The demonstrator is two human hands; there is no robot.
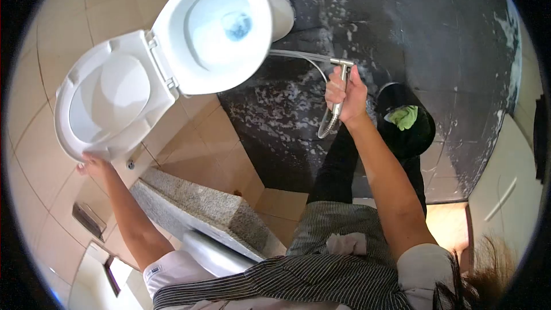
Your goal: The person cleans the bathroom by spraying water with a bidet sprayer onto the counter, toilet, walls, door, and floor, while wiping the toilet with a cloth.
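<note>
My right hand (346, 93) is wrapped round a metal spray nozzle (343, 72) with a coiled hose end below it. A jet of water runs from the nozzle leftward to the white toilet bowl (221, 28), which has bluish water at its bottom. My left hand (94, 166) holds the lower edge of the raised toilet seat and lid (112, 95), its fingers partly behind the rim.
Foamy water streaks the dark tiled floor (275, 109). A black bin (404, 120) with a green cloth (403, 117) stands right of my right hand. A granite counter edge (189, 198) juts out by my left arm. A white door panel (505, 183) is at the right.
</note>
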